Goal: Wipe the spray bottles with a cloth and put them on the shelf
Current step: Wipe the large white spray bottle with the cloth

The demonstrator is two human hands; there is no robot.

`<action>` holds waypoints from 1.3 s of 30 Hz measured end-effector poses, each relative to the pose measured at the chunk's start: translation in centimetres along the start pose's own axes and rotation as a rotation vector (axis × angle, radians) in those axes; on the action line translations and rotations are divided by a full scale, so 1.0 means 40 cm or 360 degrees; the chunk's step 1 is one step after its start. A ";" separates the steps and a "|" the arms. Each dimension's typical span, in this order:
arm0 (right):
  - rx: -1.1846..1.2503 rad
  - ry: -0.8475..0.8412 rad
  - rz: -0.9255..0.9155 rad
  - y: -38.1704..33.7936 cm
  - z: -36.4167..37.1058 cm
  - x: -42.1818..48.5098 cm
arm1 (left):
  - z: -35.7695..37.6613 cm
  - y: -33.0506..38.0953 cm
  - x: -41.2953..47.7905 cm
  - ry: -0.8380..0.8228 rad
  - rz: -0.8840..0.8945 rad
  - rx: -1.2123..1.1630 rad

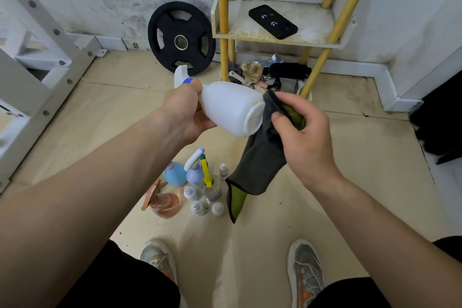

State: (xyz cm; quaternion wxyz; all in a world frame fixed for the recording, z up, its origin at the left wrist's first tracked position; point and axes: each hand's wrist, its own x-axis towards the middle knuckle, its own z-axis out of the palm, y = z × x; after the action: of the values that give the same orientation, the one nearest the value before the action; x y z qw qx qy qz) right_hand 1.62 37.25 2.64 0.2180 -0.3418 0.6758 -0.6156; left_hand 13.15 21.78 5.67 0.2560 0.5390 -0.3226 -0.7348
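Fingers (194, 88) of our left hand (183, 115) clamp the neck of the white spray bottle (230, 105) at frame centre, turning its base toward our right hand (301, 137), whose fingers (281, 120) pinch the cloth (260, 162) against that base, evidently for wiping, below the shelf (240, 30).

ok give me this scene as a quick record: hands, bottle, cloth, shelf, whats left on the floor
left hand: grips the white spray bottle near its neck, bottle held sideways
right hand: holds the cloth, dark grey with a green side, at the bottle's base
shelf: yellow legs, no spray bottle on the tier in view, a black phone lies there
floor: other bottles clustered ahead of the feet, not yet shelved
background: weight plate leaning on the wall
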 end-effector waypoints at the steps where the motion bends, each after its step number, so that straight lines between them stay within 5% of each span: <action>1: -0.0053 0.0010 -0.0008 0.005 0.001 -0.002 | -0.001 -0.001 0.001 0.0004 0.0007 0.0000; 11: -0.0134 0.0181 -0.0033 0.013 -0.010 0.016 | 0.008 -0.008 -0.039 -0.0454 -0.0078 -0.0010; 22: -0.0902 0.0055 -0.0809 0.022 0.000 -0.003 | 0.018 -0.020 -0.035 -0.0223 -0.0019 -0.0033; 31: -0.0226 0.0084 0.0010 0.003 -0.021 0.036 | 0.014 -0.024 -0.038 -0.0336 0.0011 0.0065; 39: 0.0172 0.0022 0.0426 0.012 -0.028 0.059 | 0.012 -0.030 -0.040 -0.0361 -0.0010 0.0043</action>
State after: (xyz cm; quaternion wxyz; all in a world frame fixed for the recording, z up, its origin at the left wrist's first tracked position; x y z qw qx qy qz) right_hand -0.84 36.31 2.63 0.3117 -0.2319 0.6827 -0.6189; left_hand 13.11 23.81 5.87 0.2081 0.4568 -0.3578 -0.7874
